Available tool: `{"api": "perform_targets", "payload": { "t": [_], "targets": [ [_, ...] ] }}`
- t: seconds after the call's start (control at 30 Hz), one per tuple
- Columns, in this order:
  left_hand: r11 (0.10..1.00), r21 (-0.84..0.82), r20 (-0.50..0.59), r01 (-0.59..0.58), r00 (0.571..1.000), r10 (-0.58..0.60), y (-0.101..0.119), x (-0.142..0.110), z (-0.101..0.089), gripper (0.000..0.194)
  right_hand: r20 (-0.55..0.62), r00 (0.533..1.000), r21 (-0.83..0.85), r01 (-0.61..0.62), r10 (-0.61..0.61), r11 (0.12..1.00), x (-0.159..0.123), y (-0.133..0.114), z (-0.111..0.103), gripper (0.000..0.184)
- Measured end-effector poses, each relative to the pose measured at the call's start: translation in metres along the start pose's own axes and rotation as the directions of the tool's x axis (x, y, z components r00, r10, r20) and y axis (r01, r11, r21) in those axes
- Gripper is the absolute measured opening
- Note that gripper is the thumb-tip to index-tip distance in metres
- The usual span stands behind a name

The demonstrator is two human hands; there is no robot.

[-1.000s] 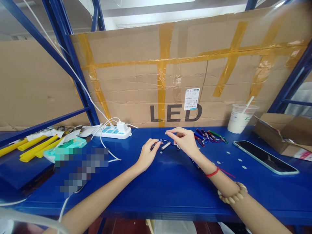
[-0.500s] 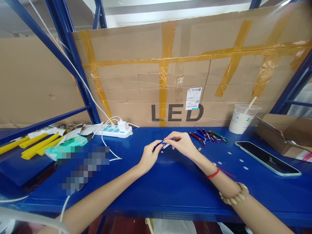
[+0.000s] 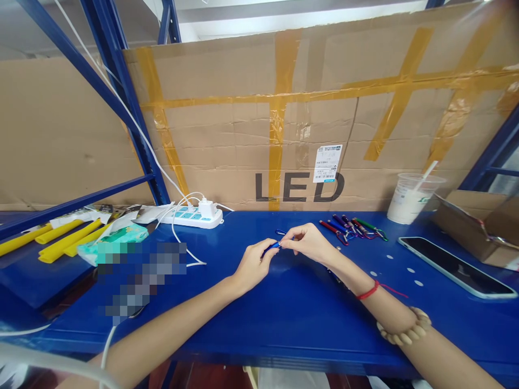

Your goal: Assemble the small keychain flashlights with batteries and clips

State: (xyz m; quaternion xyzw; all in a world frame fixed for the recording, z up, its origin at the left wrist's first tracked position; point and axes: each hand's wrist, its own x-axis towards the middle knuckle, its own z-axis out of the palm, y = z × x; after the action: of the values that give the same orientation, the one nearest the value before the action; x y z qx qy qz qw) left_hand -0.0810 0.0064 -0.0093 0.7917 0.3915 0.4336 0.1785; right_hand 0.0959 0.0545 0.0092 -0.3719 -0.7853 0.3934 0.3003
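Observation:
My left hand (image 3: 252,266) is closed around a slim blue metal tube (image 3: 272,247), shaped like a keychain flashlight, held just above the blue table. At the tube's far end, the fingertips of my right hand (image 3: 305,241) are pinched together on it. Behind the fingers a small blue carabiner clip (image 3: 280,232) shows; whether it hangs from the tube I cannot tell. Right of my right hand lies a group of similar coloured tubes with carabiner clips (image 3: 352,227). Something dark and thin (image 3: 337,278) is partly hidden under my right forearm.
Several small pale discs (image 3: 411,270) are scattered on the table (image 3: 308,329) near a phone (image 3: 458,267). A plastic drink cup (image 3: 407,202) and an open cardboard box (image 3: 478,229) stand at right. Left are a power strip (image 3: 197,217), cables and yellow tubes (image 3: 73,240).
The view has shifted slightly. A blue carabiner clip now shows behind my fingers, and the white item beneath my right hand is out of sight. Both hands stay on the blue tube.

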Motion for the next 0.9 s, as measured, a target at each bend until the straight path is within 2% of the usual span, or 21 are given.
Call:
{"api": "perform_targets", "payload": {
  "t": [0.33,0.63,0.9],
  "targets": [
    [0.998,0.043,0.025,0.036,0.999,-0.037,-0.0025,-0.0005,0.0009,0.024,0.073,0.997,-0.015,-0.021,0.022,1.0,-0.0015,-0.0025,-0.0004,0.083],
    [0.998,0.062,0.018,0.032,0.999,-0.033,-0.0006,0.001,0.0002,0.023,0.064,0.998,-0.023,-0.019,0.02,1.0,-0.002,-0.0019,-0.0005,0.088],
    [0.996,-0.002,0.032,0.094,0.995,-0.094,0.003,0.0037,-0.0004,0.025,0.037,0.999,-0.043,-0.011,0.013,0.999,-0.0002,-0.0019,-0.003,0.085]
  ]
}}
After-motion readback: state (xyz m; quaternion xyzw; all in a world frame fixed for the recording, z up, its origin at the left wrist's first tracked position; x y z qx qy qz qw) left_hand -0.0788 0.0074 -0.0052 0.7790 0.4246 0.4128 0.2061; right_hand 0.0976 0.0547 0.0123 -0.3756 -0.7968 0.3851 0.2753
